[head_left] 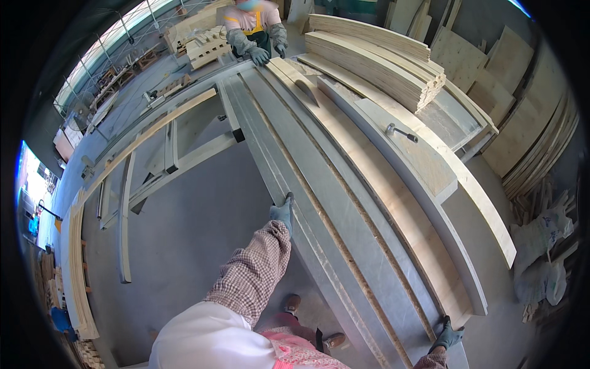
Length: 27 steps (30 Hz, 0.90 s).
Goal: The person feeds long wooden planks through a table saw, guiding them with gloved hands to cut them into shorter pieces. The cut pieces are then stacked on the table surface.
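Observation:
My left hand (283, 213), in a grey-blue glove, grips the left edge of a long metal saw table (307, 178). At the near end of the table, my gloved right hand (447, 335) is closed at the end corner of a long pale wooden board (393, 184). The board lies lengthwise against a tall metal fence (424, 206). A dark curved blade or guard (305, 91) stands up by its far part. Across the table, a co-worker's gloved hand (259, 56) rests near the far end of the board.
Stacked wooden strips (369, 58) sit at the far right, beside a long curved-looking strip (485, 212). A metal handle (402, 132) lies behind the fence. An open metal frame (175, 160) extends left. Plywood sheets (498, 80) lean at right; plastic bags (544, 258) lie below them.

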### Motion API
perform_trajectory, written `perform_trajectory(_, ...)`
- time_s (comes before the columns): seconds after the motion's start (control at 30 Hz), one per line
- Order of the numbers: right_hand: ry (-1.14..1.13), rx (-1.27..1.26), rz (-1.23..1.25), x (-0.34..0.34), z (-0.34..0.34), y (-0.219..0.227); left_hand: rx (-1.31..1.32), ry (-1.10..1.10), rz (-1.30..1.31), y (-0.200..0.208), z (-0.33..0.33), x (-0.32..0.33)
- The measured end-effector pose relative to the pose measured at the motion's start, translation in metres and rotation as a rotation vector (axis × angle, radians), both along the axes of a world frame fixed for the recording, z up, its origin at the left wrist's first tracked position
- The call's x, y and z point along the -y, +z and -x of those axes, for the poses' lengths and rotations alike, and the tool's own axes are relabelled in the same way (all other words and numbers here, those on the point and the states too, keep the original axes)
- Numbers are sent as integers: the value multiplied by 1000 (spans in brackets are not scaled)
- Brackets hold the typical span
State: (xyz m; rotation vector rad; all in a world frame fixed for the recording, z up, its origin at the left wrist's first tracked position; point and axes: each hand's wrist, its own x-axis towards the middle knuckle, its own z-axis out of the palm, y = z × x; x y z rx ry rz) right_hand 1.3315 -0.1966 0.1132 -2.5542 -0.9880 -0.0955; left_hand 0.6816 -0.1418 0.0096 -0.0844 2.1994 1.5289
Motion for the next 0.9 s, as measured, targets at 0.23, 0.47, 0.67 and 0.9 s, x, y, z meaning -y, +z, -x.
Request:
perform_trajectory(0.23, -15, -39, 26, -5, 20, 16, 61, -13, 10, 39, 4, -8)
perform_trajectory(0.47, -24, -14, 12, -8, 40, 31, 3, -61, 78, 32, 31, -8)
perform_trajectory(0.67, -31, -18, 87, -14, 62, 55, 249, -278, 101, 94, 31, 13)
perform_trajectory(0.9, -15, 34, 166, -25, 111, 87, 495, -583, 54, 80, -47, 79)
